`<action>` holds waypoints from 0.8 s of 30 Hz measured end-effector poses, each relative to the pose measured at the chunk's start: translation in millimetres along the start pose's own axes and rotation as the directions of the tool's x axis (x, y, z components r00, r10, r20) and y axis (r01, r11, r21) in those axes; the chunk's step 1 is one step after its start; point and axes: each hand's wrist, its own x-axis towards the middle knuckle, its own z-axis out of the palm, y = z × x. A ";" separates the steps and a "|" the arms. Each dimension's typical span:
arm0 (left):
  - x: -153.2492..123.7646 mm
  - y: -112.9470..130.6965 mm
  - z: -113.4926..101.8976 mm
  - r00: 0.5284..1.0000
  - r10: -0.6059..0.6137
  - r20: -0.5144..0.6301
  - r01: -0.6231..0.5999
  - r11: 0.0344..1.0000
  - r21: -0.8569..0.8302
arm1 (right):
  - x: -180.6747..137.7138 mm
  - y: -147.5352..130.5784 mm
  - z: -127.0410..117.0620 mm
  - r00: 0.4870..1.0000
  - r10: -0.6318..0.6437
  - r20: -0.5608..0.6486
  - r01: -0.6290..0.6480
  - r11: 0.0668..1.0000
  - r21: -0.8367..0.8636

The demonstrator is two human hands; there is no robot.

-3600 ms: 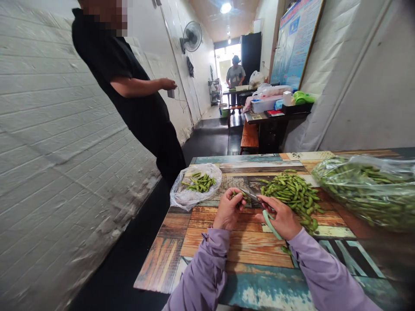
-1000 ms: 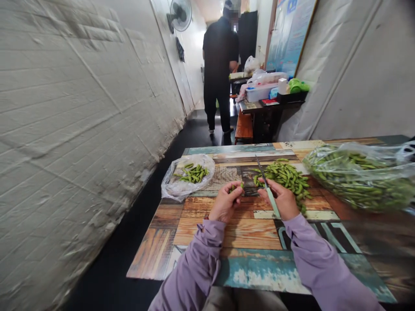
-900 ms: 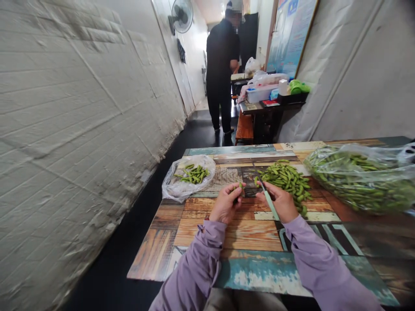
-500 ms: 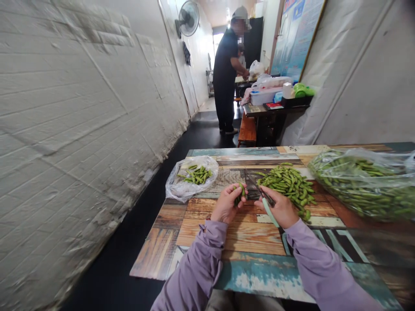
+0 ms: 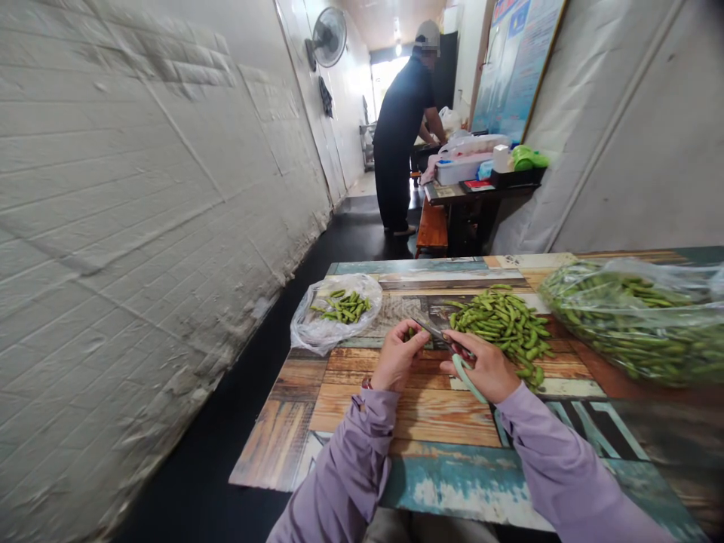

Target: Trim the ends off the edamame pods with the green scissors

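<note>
My left hand [image 5: 397,360] pinches a green bean pod [image 5: 409,332] over the painted wooden table [image 5: 407,422]. My right hand [image 5: 485,369] is closed round scissors with pale green handles [image 5: 464,369]; their blades reach toward the pod. Just beyond my right hand lies a loose heap of green pods [image 5: 503,324]. To the left sits an open plastic bag [image 5: 333,320] with a few pods in it.
A large clear bag full of pods [image 5: 639,324] lies at the table's right. A white brick wall [image 5: 141,226] runs along the left beside a dark aisle. Further back a person in black [image 5: 404,128] leans over another table [image 5: 475,188] loaded with containers, near a wooden bench [image 5: 433,226].
The person in black walked away down the aisle and now bends over the far table. My hands stay in place; the scissor blades have swung down from pointing up to meet the pod.
</note>
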 end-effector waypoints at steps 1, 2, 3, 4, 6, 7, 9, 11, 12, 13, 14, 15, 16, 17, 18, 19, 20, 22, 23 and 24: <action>0.1 0.0 0.1 1.000 0.004 0.003 -0.004 1.000 0.012 | 0.0 -0.1 -0.1 1.000 -0.001 -0.001 0.001 1.000 0.003; 0.1 0.0 0.1 1.000 0.010 0.004 -0.010 1.000 0.028 | -0.1 -0.3 -0.2 1.000 -0.004 -0.003 0.004 1.000 0.006; 0.2 -0.1 0.0 1.000 0.019 0.006 -0.019 0.999 0.049 | -0.2 -0.6 -0.3 1.000 -0.007 -0.006 0.007 1.000 0.009; 0.2 -0.3 -0.1 0.999 0.031 0.008 -0.032 0.997 0.073 | -0.2 -0.8 -0.5 1.000 -0.010 -0.007 0.010 1.000 0.012; 0.4 -0.9 -0.6 0.998 0.061 0.006 -0.061 0.991 0.122 | -0.3 -1.0 -0.7 1.000 -0.013 -0.005 0.013 1.000 0.016; 0.6 -1.3 -1.0 0.997 0.074 0.005 -0.074 0.987 0.143 | -0.2 -1.0 -0.8 1.000 -0.014 -0.001 0.014 1.000 0.016; 1.2 -2.2 -2.1 0.995 0.102 0.005 -0.101 0.980 0.173 | -0.1 -0.7 -1.0 1.000 -0.015 0.008 0.015 1.000 0.011; 2.2 -3.1 -3.3 0.992 0.122 0.005 -0.121 0.975 0.186 | -0.1 -0.1 -1.1 1.000 -0.015 0.015 0.015 1.000 0.001; 2.7 -3.5 -3.8 0.991 0.131 0.007 -0.130 0.973 0.189 | -0.1 0.3 -1.1 1.000 -0.015 0.015 0.015 1.000 -0.005; 3.3 -3.8 -4.3 0.990 0.137 0.007 -0.136 0.972 0.192 | -0.3 0.7 -0.9 1.000 -0.015 0.014 0.015 1.000 -0.010; 3.8 -4.0 -4.7 0.990 0.142 0.004 -0.140 0.971 0.195 | -0.5 1.1 -0.6 1.000 -0.013 0.010 0.013 1.000 -0.013; 4.2 -4.1 -4.9 0.989 0.147 -0.003 -0.143 0.970 0.198 | -0.8 1.5 -0.2 1.000 -0.010 0.004 0.010 1.000 -0.014; 4.6 -4.1 -5.0 0.988 0.154 -0.014 -0.148 0.968 0.202 | -1.0 2.0 0.3 1.000 -0.007 -0.002 0.007 1.000 -0.012; 4.8 -3.9 -4.9 0.986 0.164 -0.029 -0.154 0.966 0.208 | -1.2 2.5 0.8 1.000 -0.001 -0.008 0.001 1.000 -0.007; 4.9 -3.6 -4.6 0.984 0.174 -0.045 -0.161 0.963 0.215 | -1.4 3.1 1.5 1.000 0.009 -0.014 -0.009 1.000 -0.002; 4.8 -3.2 -4.3 0.982 0.181 -0.062 -0.163 0.962 0.218 | -1.4 3.8 2.0 0.999 0.025 -0.023 -0.025 1.000 0.004; 4.7 -2.7 -3.8 0.982 0.175 -0.074 -0.156 0.965 0.212 | -1.2 4.5 2.5 0.998 0.047 -0.033 -0.047 0.999 0.009; 4.3 -1.6 -3.0 0.988 0.123 -0.095 -0.107 0.982 0.156 | -0.6 5.9 2.7 0.993 0.109 -0.054 -0.107 0.994 0.024; 4.1 -1.0 -2.7 0.991 0.082 -0.102 -0.071 0.992 0.108 | -0.2 6.2 2.4 0.988 0.141 -0.068 -0.140 0.990 0.032; 3.9 -0.4 -2.5 0.994 0.039 -0.106 -0.033 0.998 0.054 | 0.2 6.3 1.9 0.983 0.166 -0.082 -0.164 0.986 0.038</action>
